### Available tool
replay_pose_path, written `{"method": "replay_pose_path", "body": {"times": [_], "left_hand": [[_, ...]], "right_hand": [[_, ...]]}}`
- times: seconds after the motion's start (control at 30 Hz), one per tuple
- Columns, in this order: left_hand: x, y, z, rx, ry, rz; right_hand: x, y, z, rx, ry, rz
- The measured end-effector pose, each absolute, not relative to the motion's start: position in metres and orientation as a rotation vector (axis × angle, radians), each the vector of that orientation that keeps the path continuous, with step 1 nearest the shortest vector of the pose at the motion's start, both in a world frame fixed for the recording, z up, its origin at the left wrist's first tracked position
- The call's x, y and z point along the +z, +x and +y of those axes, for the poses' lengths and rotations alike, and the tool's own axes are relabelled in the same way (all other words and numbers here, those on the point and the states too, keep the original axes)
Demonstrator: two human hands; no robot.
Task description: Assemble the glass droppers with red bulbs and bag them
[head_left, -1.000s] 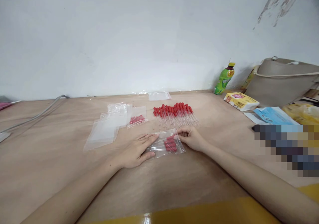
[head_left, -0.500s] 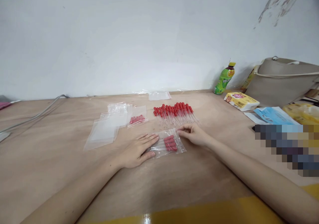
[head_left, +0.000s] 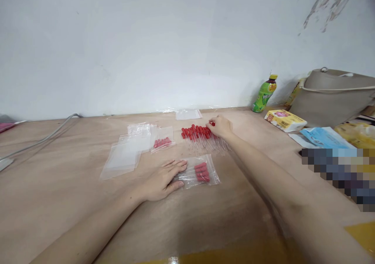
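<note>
My left hand (head_left: 165, 180) lies flat with its fingers stretched out, resting on the left end of a clear zip bag (head_left: 215, 174). Inside that bag, several droppers show their red rubber bulbs (head_left: 202, 172) at the right end. Farther back is a row of loose glass droppers (head_left: 195, 133) with red bulbs toward the wall. At the row's right end my right hand (head_left: 221, 127) has its fingers closed round a dropper's red bulb, and it covers some neighbouring droppers. Left of the row lies another bag with red-bulbed droppers (head_left: 162, 142).
Flat clear zip bags (head_left: 124, 152) overlap at the left, and more bags (head_left: 188, 114) lie by the wall. A cable (head_left: 58, 125) crosses the far left. At right stand a green bottle (head_left: 264, 94), a yellow tissue pack (head_left: 284, 120) and a grey bag (head_left: 334, 99), with a blue packet (head_left: 326, 137).
My right hand has left the right edge of the zip bag and moved back to the loose droppers. My left hand stays flat on the bag.
</note>
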State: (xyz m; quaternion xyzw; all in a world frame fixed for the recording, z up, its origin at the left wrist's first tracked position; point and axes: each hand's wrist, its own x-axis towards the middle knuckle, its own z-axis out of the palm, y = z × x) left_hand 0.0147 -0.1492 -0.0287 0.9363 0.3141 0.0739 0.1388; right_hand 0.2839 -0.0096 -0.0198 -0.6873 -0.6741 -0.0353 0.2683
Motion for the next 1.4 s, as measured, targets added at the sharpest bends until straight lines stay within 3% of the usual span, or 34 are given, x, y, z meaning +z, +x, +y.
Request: {"method": "replay_pose_path", "body": {"times": [0.17,0.4,0.5,0.87,1.4], "left_hand": [[-0.029,0.015,-0.148,0.197,2.721,0.906],[-0.029,0.015,-0.149,0.188,2.712,0.918],[-0.029,0.015,-0.149,0.185,2.701,0.91],[-0.03,0.013,-0.149,0.233,2.696,0.892],[-0.027,0.014,-0.149,0.178,2.707,0.911]], "right_hand": [[-0.011,0.279,-0.006,0.149,-1.796,-1.716],[0.007,0.295,-0.042,0.72,-1.296,-1.583],[-0.003,0.306,-0.073,0.824,-1.092,-1.318],[-0.053,0.296,-0.117,1.291,-0.993,-0.696],[-0.053,0.293,-0.134,1.389,-0.97,-0.81]]}}
